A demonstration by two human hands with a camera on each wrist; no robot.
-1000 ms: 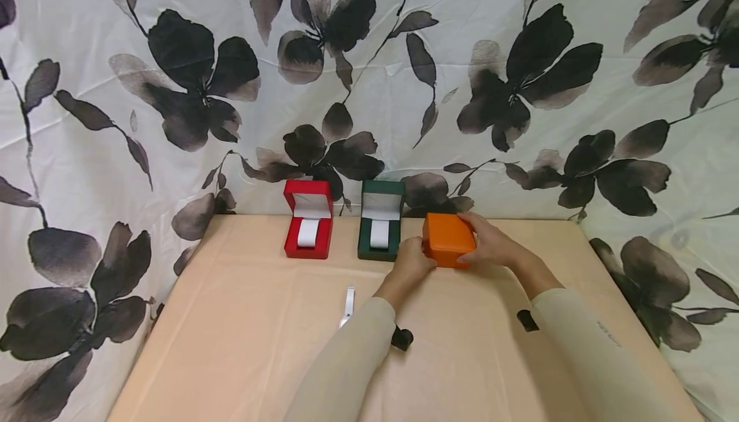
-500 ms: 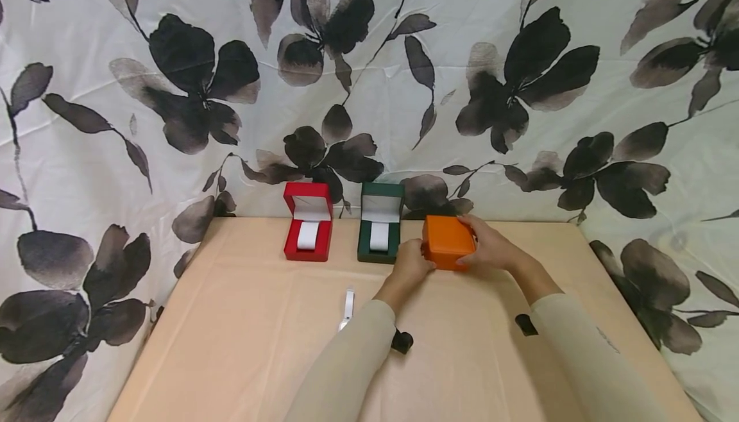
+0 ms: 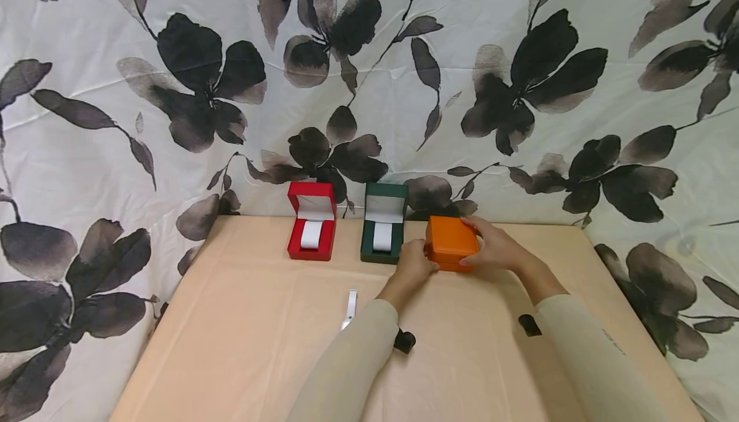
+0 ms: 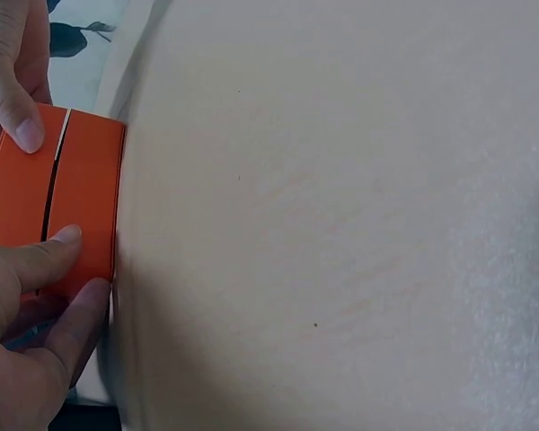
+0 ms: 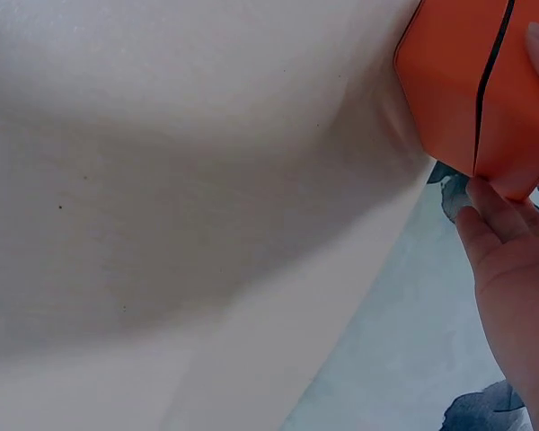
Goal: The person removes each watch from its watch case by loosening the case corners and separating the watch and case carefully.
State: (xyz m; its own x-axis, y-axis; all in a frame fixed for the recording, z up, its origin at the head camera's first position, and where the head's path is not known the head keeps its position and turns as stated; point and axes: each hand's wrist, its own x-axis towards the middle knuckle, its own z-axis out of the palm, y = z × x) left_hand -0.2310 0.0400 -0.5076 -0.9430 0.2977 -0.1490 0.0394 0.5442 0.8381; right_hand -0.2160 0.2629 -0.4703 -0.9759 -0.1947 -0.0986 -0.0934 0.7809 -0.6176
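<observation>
An orange watch box point(image 3: 453, 237) stands on the table's far side with its lid down. My left hand point(image 3: 413, 263) grips its lower left side, thumb on the front face in the left wrist view. On the box's right, my right hand point(image 3: 495, 246) holds the lid between thumb and fingers. The seam of the orange box point(image 4: 88, 184) shows as a thin dark gap, pale at one end. In the right wrist view my right hand's fingers point(image 5: 499, 211) touch the box's side near that seam. The box's inside is hidden.
Left of the orange box stand an open green watch box point(image 3: 383, 233) and an open red watch box point(image 3: 312, 233), each with a white cushion. A silver-white wristwatch point(image 3: 351, 306) lies on the table point(image 3: 242, 345), partly behind my left sleeve. Floral cloth point(image 3: 427, 108) hangs behind.
The head view has shifted slightly. Both hands keep their hold on the orange box, and the boxes and watch have not visibly moved.
</observation>
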